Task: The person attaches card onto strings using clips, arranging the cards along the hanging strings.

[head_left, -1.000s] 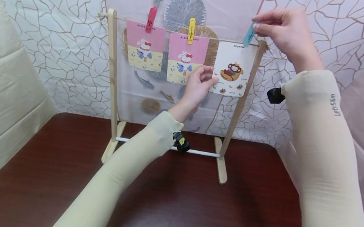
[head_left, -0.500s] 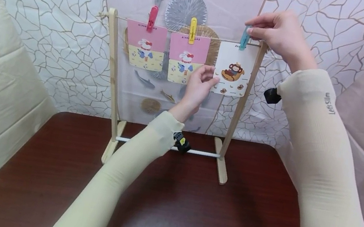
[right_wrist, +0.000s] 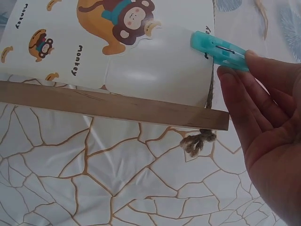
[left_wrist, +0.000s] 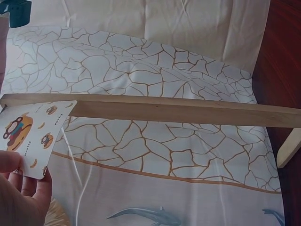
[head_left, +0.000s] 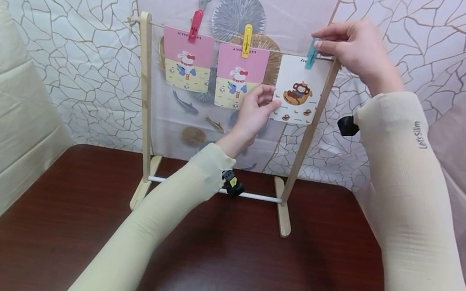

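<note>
A white monkey card hangs at the right end of the string, its top edge along it. My left hand pinches the card's lower left edge between thumb and fingers, also seen by the left wrist camera. At the top edge, a teal clothespin overlaps the card and string, standing nearly upright in the head view. My right hand pinches the clothespin's upper end between thumb and fingertips. The clothespin's back side is hidden behind the card.
Two pink-and-yellow rabbit cards hang to the left, under a red clothespin and a yellow clothespin. A wooden frame carries the string and stands on the dark red table. Patterned cloth hangs close behind.
My right hand has moved slightly left and down with the teal clothespin, which has gone from tilted to nearly upright and now reaches lower over the card's top. The left hand keeps its place.
</note>
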The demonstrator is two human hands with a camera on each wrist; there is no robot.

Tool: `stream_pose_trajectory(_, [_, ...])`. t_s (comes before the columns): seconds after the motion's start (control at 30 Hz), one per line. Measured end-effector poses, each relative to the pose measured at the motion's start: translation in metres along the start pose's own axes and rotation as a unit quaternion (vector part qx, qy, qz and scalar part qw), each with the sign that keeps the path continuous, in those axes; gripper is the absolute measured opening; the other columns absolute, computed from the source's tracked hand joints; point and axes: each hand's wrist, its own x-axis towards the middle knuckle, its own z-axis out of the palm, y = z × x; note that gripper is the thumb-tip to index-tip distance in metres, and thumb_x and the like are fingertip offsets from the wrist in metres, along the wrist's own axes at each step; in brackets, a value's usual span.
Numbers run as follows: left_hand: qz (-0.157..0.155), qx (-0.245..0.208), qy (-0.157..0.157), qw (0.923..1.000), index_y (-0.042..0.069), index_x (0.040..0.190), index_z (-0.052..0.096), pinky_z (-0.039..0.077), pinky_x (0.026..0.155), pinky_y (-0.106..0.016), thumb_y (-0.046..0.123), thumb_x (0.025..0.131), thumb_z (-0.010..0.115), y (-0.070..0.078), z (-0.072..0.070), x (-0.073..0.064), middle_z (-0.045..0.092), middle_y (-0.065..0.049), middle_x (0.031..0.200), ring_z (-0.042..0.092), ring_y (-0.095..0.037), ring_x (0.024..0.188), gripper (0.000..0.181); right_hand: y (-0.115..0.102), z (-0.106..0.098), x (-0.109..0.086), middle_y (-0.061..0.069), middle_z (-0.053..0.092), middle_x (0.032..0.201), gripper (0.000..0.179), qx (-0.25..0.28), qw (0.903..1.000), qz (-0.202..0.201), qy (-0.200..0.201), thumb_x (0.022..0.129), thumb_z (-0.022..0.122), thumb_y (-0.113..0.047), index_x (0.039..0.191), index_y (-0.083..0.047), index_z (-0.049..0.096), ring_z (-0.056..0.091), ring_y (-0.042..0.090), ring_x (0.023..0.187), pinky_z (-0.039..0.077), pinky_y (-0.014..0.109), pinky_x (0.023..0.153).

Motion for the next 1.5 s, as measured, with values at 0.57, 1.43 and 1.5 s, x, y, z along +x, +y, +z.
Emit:
stream_pose_trajectory(0.57, [0.006,0.01,0.001,0.9999,0.002,0.12,0.062,0.052,0.084,-0.022,-0.002,0.093,0.068,0.001,0.0,0.0,0.071,-0.012,0.111,0.065,-0.016,0.1,0.028,-0.002,0.001,-0.002,0.003,0.063,0.128,0.044,-0.067,0.9975,-0.007,-0.022,0.103,0.059,-0.03,0.143,-0.012,0.057,0.056,0.01,0.102,0.046,0.024,0.088])
stream_pose_trajectory(1.43, [0.002,0.006,-0.006,1.0,0.002,0.124,0.062,0.052,0.086,-0.023,0.002,0.094,0.069,-0.003,-0.004,0.0,0.071,-0.012,0.114,0.066,-0.017,0.103,0.03,-0.005,0.007,-0.008,0.013,0.054,0.145,0.049,-0.113,0.9932,-0.02,-0.02,0.105,0.05,-0.035,0.149,-0.014,0.05,0.055,0.018,0.113,0.048,0.033,0.097])
stream_pose_trajectory(1.5, [-0.003,0.005,-0.006,1.0,0.002,0.124,0.062,0.052,0.086,-0.023,0.003,0.094,0.069,-0.003,-0.004,0.0,0.072,-0.012,0.114,0.066,-0.017,0.103,0.031,-0.005,0.008,-0.011,0.01,0.053,0.147,0.049,-0.102,0.9946,-0.019,-0.004,0.105,0.05,-0.036,0.149,-0.015,0.051,0.054,0.019,0.119,0.047,0.035,0.101])
